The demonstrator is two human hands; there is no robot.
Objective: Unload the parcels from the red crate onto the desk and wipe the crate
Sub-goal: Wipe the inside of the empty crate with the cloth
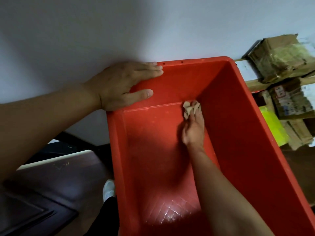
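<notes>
The red crate (242, 126) fills the middle and right of the view, with no parcels inside it. My left hand (126, 84) grips its far left corner, fingers over the rim and thumb on the inner wall. My right hand (193, 128) reaches deep inside and presses a crumpled beige cloth (190, 108) into the far corner of the floor. Several brown parcels (283, 60) lie stacked to the right of the crate.
A white wall stands right behind the crate. A yellow-green packet (272, 126) lies among the parcels at the right. Dark wooden furniture (51, 193) sits at lower left, and a white shoe (108, 189) shows beside the crate.
</notes>
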